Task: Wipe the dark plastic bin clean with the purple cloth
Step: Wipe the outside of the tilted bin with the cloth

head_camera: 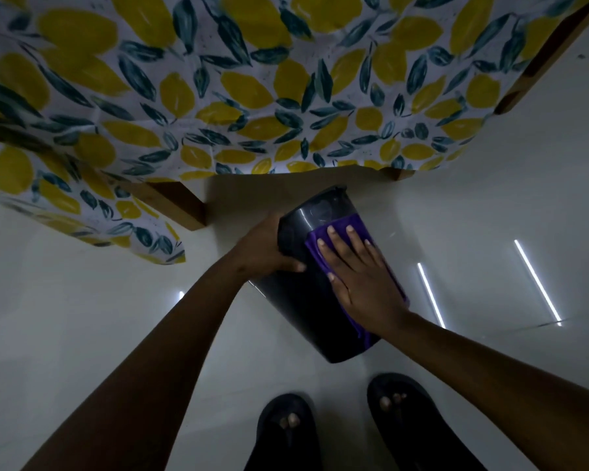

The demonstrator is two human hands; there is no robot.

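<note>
The dark plastic bin (306,311) is tilted above the pale floor, its open mouth facing away toward the table. My left hand (269,246) grips the bin's side near the rim. My right hand (357,270) lies flat with fingers spread on the purple cloth (354,226), pressing it against the bin's outer wall. The cloth drapes along the bin's right side down toward its base; much of it is hidden under my palm.
A wooden table with a lemon-print tablecloth (252,90) fills the upper view, one wooden leg (181,205) just left of the bin. My two feet in dark sandals (347,430) stand below the bin on the glossy white floor (507,205).
</note>
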